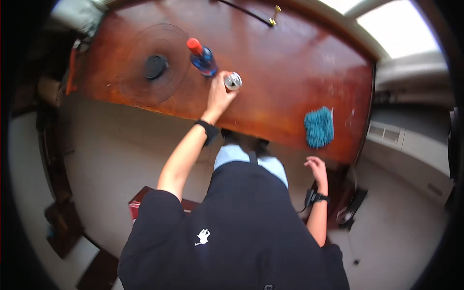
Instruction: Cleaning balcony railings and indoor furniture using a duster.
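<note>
My left hand (221,97) reaches over the table's front edge, its fingers wrapped round a drink can (233,82) with a silver top. Just behind that hand, to the left, stands a blue bottle (203,63) with a red cap. My right hand (316,168) hangs in front of the table with loosely bent fingers apart, holding nothing. Closest to it is a shaggy teal cleaning cloth or mitt (319,127), lying on the right part of the tabletop. A black band sits on each wrist.
The reddish-brown wooden table (275,92) spans the view. On its left is a fan with a dark hub (156,66) and a thin round wire guard. A dark rod with a brass-coloured end (273,21) lies at the far edge. A white cabinet-like unit (411,145) stands right of the table.
</note>
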